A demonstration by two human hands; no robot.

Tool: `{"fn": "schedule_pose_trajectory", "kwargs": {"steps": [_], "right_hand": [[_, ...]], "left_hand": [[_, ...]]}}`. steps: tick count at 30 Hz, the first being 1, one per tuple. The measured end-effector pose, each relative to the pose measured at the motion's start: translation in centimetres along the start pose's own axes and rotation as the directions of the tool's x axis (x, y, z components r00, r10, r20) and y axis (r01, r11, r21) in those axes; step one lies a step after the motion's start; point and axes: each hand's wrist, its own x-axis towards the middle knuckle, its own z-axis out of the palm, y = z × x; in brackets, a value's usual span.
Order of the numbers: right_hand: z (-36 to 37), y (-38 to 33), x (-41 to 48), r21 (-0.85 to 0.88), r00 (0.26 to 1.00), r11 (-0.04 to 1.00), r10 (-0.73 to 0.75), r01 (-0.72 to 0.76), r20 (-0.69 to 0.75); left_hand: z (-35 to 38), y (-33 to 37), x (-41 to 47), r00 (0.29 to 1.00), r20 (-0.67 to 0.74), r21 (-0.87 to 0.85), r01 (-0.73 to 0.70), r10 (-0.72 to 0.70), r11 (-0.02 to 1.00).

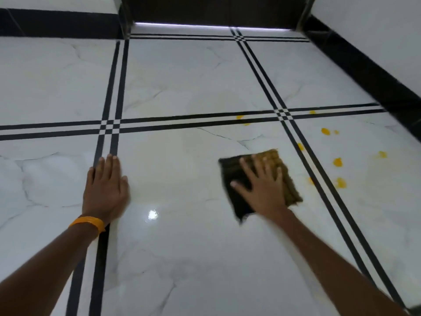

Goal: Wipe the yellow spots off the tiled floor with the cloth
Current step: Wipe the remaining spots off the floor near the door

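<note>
Both forearms [45,270] extended forward so that the left hand [106,188] lay flat, fingers straight, bracing on the tiled floor [182,247], while the right hand [262,185], fingers spread, pressed the cloth [237,201] down for full contact, yellow spots [337,162] lying unwiped near its right side.

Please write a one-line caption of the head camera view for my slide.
Right hand presses a cloth on the tiled floor beside yellow spots, left hand flat on the floor.
</note>
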Motion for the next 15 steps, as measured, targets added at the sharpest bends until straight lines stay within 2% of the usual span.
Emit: {"fn": "schedule_pose_trajectory", "kwargs": {"steps": [2, 3, 4, 6, 8, 9, 11, 13, 15], "right_hand": [[-0.8, 1.3, 4.0, 0.049, 0.983, 0.982, 0.181, -0.181, 0.016], [-0.8, 0.0, 5.0, 0.057, 0.981, 0.980, 0.191, -0.191, 0.020], [-0.6, -2.0, 5.0, 0.066, 0.988, 0.986, 0.151, -0.152, 0.017], [0.4, -4.8, 1.9, 0.067, 1.000, 0.997, -0.022, 0.021, 0.004], [0.9, -4.6, -2.3, 0.058, 0.989, 0.987, -0.148, 0.147, 0.022], [0.9, -3.4, -3.8, 0.060, 0.987, 0.986, -0.158, 0.157, 0.026], [0.9, 0.9, -5.2, 0.037, 0.997, 0.996, -0.081, 0.080, 0.020], [0.6, 6.1, -3.7, 0.011, 0.998, 0.998, 0.055, -0.055, 0.003], [0.0, 10.0, -0.5, 0.026, 0.977, 0.977, 0.214, -0.213, -0.018]], "left_hand": [[0.3, 0.1, -0.1, 1.000, -0.026, 0.019, 0.010, -0.010, 1.000], [0.3, -0.1, -0.1, 0.999, -0.030, 0.014, 0.021, -0.020, 1.000], [0.1, -0.3, -0.2, 0.999, -0.025, 0.008, 0.031, -0.031, 0.999], [0.1, 0.8, -0.5, 0.999, 0.003, -0.023, 0.048, -0.048, 0.999], [0.4, 3.7, -0.2, 0.999, 0.023, -0.045, -0.033, 0.035, 0.998], [0.7, 5.7, 0.1, 0.993, 0.024, -0.042, -0.115, 0.116, 0.992], [2.0, 10.3, 1.5, 0.976, 0.027, -0.050, -0.215, 0.216, 0.975], [2.9, 14.2, 2.8, 0.987, 0.020, -0.107, -0.155, 0.158, 0.982], [4.0, 15.9, 3.5, 0.993, -0.014, -0.093, -0.119, 0.118, 0.989]]}}
